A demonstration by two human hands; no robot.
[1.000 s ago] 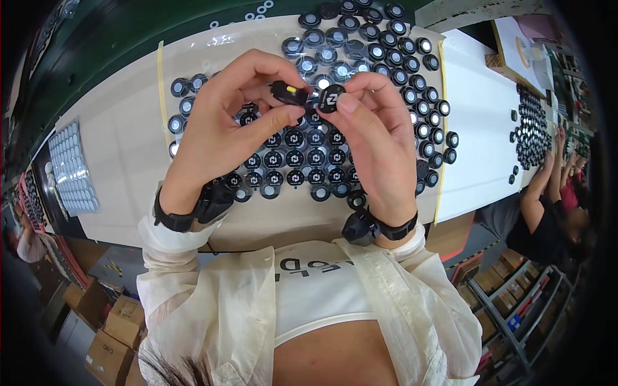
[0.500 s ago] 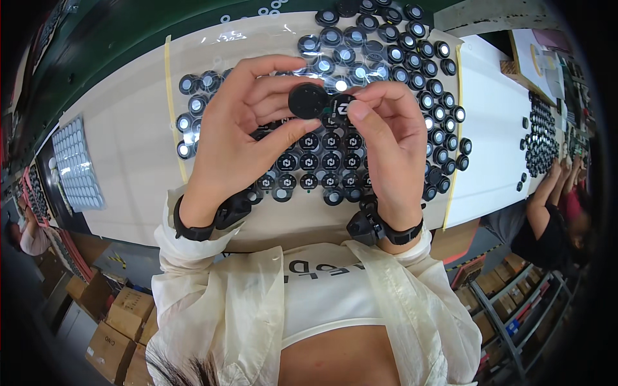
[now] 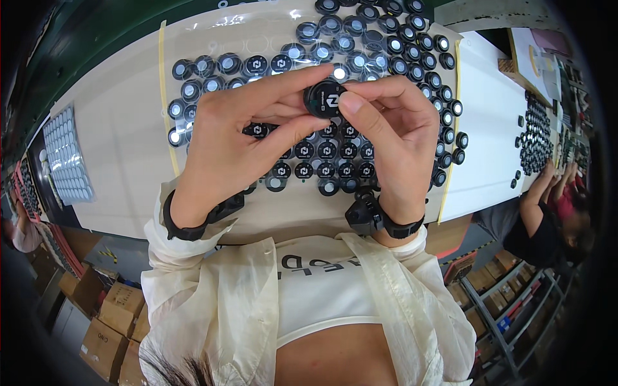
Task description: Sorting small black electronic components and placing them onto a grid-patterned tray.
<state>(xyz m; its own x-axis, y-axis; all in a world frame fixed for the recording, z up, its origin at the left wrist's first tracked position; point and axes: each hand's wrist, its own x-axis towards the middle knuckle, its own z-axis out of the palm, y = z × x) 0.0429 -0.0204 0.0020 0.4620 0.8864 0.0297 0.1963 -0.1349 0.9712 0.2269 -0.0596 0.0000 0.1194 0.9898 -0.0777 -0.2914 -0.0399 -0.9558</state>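
My left hand (image 3: 228,132) grips a round black disc-shaped part (image 3: 311,103) by its edge, between thumb and fingers. Against the face of that part lies a thin round black label (image 3: 330,101) with a white mark, pinched at its right edge by the thumb and fingers of my right hand (image 3: 402,132). The label covers most of the face. Below and behind both hands, rows of black labelled discs (image 3: 326,150) sit on the table, partly hidden by my fingers and wrists.
Many more black discs with pale round centres (image 3: 398,66) spread over the table's right half. Clear plastic sheeting (image 3: 257,44) lies at the back. A sheet of pale round pieces (image 3: 66,157) rests at the far left. Another person's arm (image 3: 537,199) reaches toward discs at the right.
My right hand has brought the label leftward from beside the disc onto its face. My left hand still holds the disc. The view has shifted slightly.
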